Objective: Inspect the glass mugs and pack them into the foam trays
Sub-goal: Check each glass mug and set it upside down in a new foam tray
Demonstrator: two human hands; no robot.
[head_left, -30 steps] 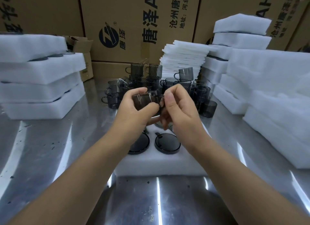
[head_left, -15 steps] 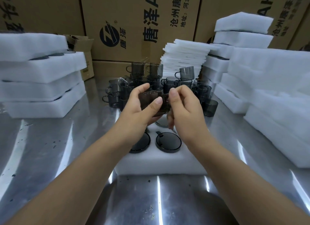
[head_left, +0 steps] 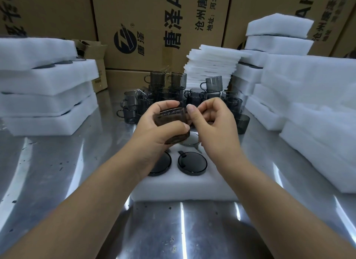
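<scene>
My left hand [head_left: 156,131] grips a smoky glass mug [head_left: 169,118] on its side, thumb across the front, above the white foam tray [head_left: 185,187]. My right hand [head_left: 213,127] is at the mug's right end with curled fingers, its thumb tip against the mug; the handle is hidden there. Three mugs sit in the tray's holes: one at front right [head_left: 192,163], one partly behind my left wrist [head_left: 162,165], one under my hands [head_left: 190,140]. A cluster of loose mugs [head_left: 173,92] stands behind.
Stacks of foam trays stand at left [head_left: 44,96] and right [head_left: 308,96], with a pile of thin foam sheets [head_left: 212,64] at the back. Cardboard boxes [head_left: 154,27] wall the rear. The steel table [head_left: 57,172] shows at both sides and in front.
The mug has been turned in my hands and tipped down toward the tray; my left thumb now lies lower across its front. My right thumb has shifted to its right end.
</scene>
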